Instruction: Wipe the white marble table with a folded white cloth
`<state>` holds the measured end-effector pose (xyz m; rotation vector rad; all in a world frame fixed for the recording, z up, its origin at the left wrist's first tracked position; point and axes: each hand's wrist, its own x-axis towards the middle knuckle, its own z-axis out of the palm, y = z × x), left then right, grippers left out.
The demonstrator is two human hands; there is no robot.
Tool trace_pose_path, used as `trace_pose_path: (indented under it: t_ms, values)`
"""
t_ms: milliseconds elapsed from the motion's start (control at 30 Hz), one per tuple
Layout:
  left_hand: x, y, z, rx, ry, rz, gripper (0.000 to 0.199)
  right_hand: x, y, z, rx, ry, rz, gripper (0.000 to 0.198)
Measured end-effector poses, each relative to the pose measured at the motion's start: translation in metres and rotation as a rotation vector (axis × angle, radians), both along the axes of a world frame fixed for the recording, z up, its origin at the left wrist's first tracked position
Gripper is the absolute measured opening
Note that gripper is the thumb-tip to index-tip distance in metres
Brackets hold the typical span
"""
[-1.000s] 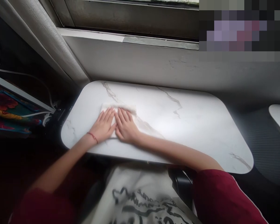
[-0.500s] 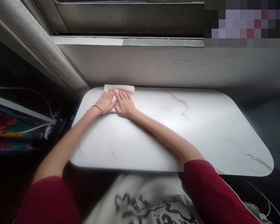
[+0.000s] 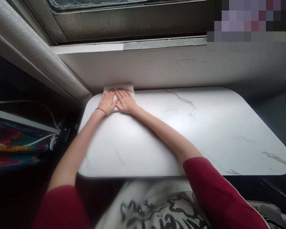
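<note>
A white folded cloth [image 3: 118, 87] lies at the back left of the white marble-patterned tabletop [image 3: 157, 149]. Its far edge reaches past the back rim, against the wall. My left hand [image 3: 107, 103], with a thin red bracelet at the wrist, rests flat on the cloth's left part, fingers stretched forward. Flat beside it on the right part is my right hand [image 3: 126, 101], fingers also stretched out. The thumbs come together near the middle. Both palms hide most of the cloth.
Behind the tabletop rises a pale wall [image 3: 152, 66] with a ledge and window frame [image 3: 133, 25] above. A light curtain [image 3: 45, 54] hangs at the left. Beyond the left edge are cords [image 3: 53, 140] and a colourful patterned fabric [image 3: 9, 133]. A device with a cord sits low at right.
Both hands and the cloth have shifted slightly back and left, so more cloth sticks out past the back rim. The camera view has tilted a little, showing more of the window.
</note>
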<state>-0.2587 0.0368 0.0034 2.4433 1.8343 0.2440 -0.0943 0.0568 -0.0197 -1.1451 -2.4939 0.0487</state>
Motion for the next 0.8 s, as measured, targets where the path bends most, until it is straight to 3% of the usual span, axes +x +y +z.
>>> trace_pose_path:
  t_ms: [167, 300, 467, 600, 700, 800]
  values:
    - [0.003, -0.008, 0.007, 0.006, 0.024, 0.001, 0.068, -0.001, -0.004, -0.003, 0.015, 0.065, 0.009, 0.064]
    - [-0.005, -0.039, 0.014, -0.008, 0.059, -0.028, 0.069, -0.006, -0.037, -0.001, -0.012, 0.076, 0.024, 0.066]
    - [-0.025, -0.132, 0.013, 0.021, 0.080, -0.050, 0.068, -0.019, -0.139, 0.009, -0.033, 0.021, 0.017, 0.067]
    - [-0.040, -0.217, 0.007, 0.077, 0.066, -0.097, 0.063, -0.029, -0.222, 0.020, -0.016, -0.172, 0.057, 0.070]
    - [-0.048, -0.262, 0.005, 0.123, 0.068, -0.116, 0.062, -0.034, -0.259, 0.028, -0.026, -0.271, 0.133, 0.072]
    - [-0.053, -0.284, 0.006, 0.121, 0.071, -0.099, 0.062, -0.038, -0.274, 0.032, -0.039, -0.311, 0.200, 0.074]
